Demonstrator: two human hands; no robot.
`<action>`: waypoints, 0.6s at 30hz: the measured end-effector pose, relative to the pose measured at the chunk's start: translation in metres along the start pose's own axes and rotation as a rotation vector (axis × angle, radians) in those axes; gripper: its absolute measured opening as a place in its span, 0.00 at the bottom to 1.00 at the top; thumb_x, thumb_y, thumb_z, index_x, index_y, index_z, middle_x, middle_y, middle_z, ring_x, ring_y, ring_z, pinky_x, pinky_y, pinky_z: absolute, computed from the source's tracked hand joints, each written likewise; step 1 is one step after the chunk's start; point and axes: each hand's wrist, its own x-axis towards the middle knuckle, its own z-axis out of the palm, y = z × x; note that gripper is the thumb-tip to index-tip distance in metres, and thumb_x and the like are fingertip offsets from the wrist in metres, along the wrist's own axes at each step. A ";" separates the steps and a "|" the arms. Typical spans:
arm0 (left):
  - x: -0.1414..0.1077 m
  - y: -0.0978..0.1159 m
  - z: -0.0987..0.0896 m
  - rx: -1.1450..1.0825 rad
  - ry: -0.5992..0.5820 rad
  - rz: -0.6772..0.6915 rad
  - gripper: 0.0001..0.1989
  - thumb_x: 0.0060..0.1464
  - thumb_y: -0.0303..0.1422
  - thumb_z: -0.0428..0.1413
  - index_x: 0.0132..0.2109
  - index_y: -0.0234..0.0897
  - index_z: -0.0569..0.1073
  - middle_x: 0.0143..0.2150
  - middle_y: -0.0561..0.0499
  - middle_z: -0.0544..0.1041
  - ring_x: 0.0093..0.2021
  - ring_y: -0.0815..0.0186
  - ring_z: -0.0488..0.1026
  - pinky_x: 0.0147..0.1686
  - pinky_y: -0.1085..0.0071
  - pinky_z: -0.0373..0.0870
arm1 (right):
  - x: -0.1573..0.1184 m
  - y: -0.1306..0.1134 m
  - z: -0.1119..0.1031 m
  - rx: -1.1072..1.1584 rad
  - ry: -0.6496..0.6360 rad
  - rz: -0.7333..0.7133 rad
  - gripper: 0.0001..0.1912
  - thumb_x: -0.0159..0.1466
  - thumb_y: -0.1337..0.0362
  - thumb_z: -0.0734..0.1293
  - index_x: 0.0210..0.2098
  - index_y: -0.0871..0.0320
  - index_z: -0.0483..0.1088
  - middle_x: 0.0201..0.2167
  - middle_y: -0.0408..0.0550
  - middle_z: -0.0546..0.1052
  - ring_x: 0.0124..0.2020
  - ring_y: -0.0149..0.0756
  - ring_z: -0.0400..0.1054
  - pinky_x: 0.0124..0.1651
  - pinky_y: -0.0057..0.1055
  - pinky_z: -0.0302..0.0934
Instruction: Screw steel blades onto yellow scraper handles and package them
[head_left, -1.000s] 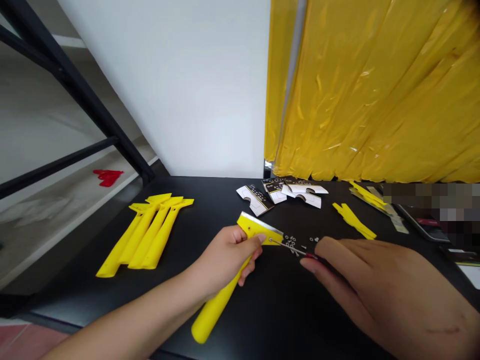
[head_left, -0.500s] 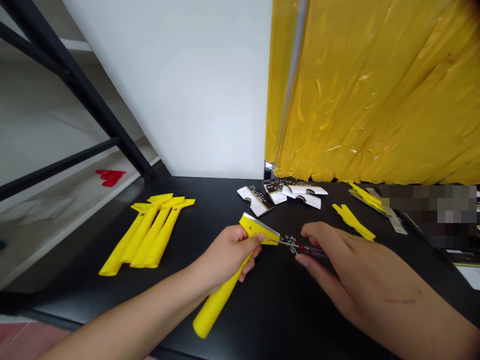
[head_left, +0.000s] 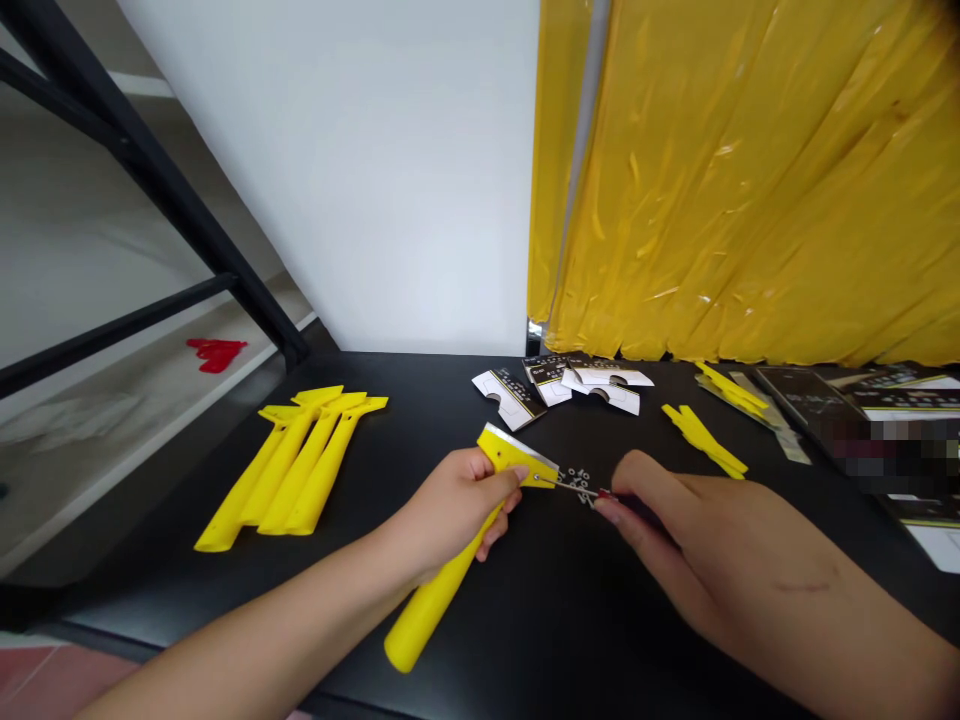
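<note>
The scraper with a yellow plastic handle and a pale metal blade edge [head_left: 448, 590] is clamped in the left hand [head_left: 469, 510], the thumb pressed over its head and the round butt slanting down toward me. The right hand [head_left: 712, 540] has its thumb and forefinger together on a slim screwdriver with a dark red handle [head_left: 604, 494]; its tip meets a small silver screw [head_left: 538, 479] just right of the left grip. I'd judge this as the turning of that screw, which calls for a steady head and a seated tip.

Between the two grips lie loose silver screws and nuts [head_left: 577, 475]. Beyond them are folded black-and-white cards [head_left: 510, 398]; to the left of the left grip, a row of yellow plastic handles [head_left: 311, 465]; past the right grip, thin yellow strips [head_left: 705, 440]. All rest on a black worktop [head_left: 540, 610].

Behind stand a smooth white panel [head_left: 420, 180] and wrinkled yellow plastic sheeting [head_left: 750, 180]; far left, a black metal frame [head_left: 172, 210].
</note>
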 end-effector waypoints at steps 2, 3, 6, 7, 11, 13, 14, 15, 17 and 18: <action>0.000 0.000 0.000 0.002 0.005 0.000 0.19 0.62 0.45 0.61 0.30 0.38 0.67 0.20 0.60 0.63 0.16 0.74 0.59 0.14 0.78 0.60 | 0.000 0.001 0.001 0.002 0.004 0.014 0.13 0.79 0.58 0.57 0.38 0.52 0.63 0.23 0.40 0.75 0.20 0.37 0.74 0.23 0.32 0.57; 0.001 0.000 0.000 0.003 0.006 0.002 0.19 0.62 0.45 0.61 0.30 0.38 0.67 0.20 0.60 0.63 0.16 0.74 0.59 0.14 0.78 0.60 | -0.001 0.001 0.002 0.002 0.011 0.017 0.12 0.79 0.58 0.57 0.39 0.52 0.63 0.24 0.40 0.76 0.21 0.37 0.75 0.23 0.32 0.58; 0.001 0.000 0.000 -0.001 -0.003 0.007 0.19 0.62 0.45 0.61 0.30 0.38 0.67 0.21 0.59 0.65 0.16 0.75 0.60 0.14 0.78 0.60 | -0.001 0.002 0.004 -0.013 0.020 -0.006 0.13 0.80 0.58 0.56 0.37 0.51 0.62 0.21 0.38 0.73 0.17 0.36 0.71 0.22 0.33 0.54; 0.001 -0.001 0.000 0.001 -0.006 0.008 0.19 0.62 0.45 0.61 0.30 0.38 0.67 0.21 0.59 0.65 0.16 0.74 0.60 0.14 0.78 0.60 | -0.001 0.002 0.004 -0.015 0.029 -0.006 0.14 0.80 0.58 0.56 0.37 0.51 0.62 0.21 0.38 0.73 0.17 0.36 0.71 0.21 0.33 0.54; 0.001 -0.001 -0.001 0.018 -0.005 -0.003 0.20 0.62 0.46 0.61 0.29 0.38 0.67 0.19 0.59 0.64 0.16 0.74 0.59 0.15 0.78 0.60 | -0.001 0.001 0.003 -0.004 0.041 0.003 0.13 0.80 0.57 0.56 0.38 0.52 0.63 0.23 0.39 0.74 0.18 0.37 0.72 0.22 0.33 0.55; 0.001 -0.001 -0.001 0.027 -0.015 -0.011 0.20 0.62 0.46 0.60 0.29 0.38 0.67 0.18 0.59 0.64 0.16 0.74 0.59 0.15 0.78 0.60 | -0.001 0.001 0.003 -0.013 0.040 0.000 0.14 0.80 0.57 0.56 0.37 0.51 0.62 0.20 0.38 0.72 0.16 0.37 0.70 0.21 0.33 0.54; 0.001 -0.001 -0.001 0.029 -0.020 -0.012 0.20 0.62 0.46 0.60 0.29 0.39 0.67 0.18 0.59 0.63 0.16 0.74 0.59 0.15 0.78 0.60 | -0.001 0.001 0.003 -0.011 0.046 0.011 0.13 0.80 0.57 0.57 0.39 0.52 0.64 0.22 0.39 0.74 0.18 0.37 0.72 0.22 0.33 0.56; 0.001 -0.001 -0.001 0.030 -0.020 -0.011 0.20 0.62 0.46 0.60 0.29 0.39 0.67 0.18 0.60 0.63 0.16 0.74 0.59 0.15 0.78 0.61 | -0.001 0.002 0.003 0.001 0.046 0.023 0.11 0.79 0.57 0.57 0.42 0.53 0.65 0.25 0.41 0.76 0.21 0.38 0.75 0.23 0.33 0.58; 0.001 -0.001 -0.001 0.022 -0.017 -0.005 0.20 0.62 0.46 0.61 0.29 0.39 0.67 0.19 0.60 0.63 0.16 0.74 0.59 0.15 0.78 0.61 | -0.001 0.003 0.003 0.027 0.034 0.034 0.10 0.79 0.58 0.57 0.44 0.54 0.66 0.27 0.42 0.78 0.23 0.38 0.76 0.24 0.32 0.60; 0.001 -0.001 -0.001 0.018 -0.022 -0.004 0.20 0.61 0.46 0.61 0.29 0.39 0.67 0.19 0.59 0.64 0.16 0.74 0.59 0.15 0.78 0.61 | -0.001 0.003 0.002 0.030 0.021 0.032 0.11 0.79 0.58 0.57 0.42 0.53 0.65 0.25 0.41 0.76 0.21 0.37 0.74 0.23 0.32 0.58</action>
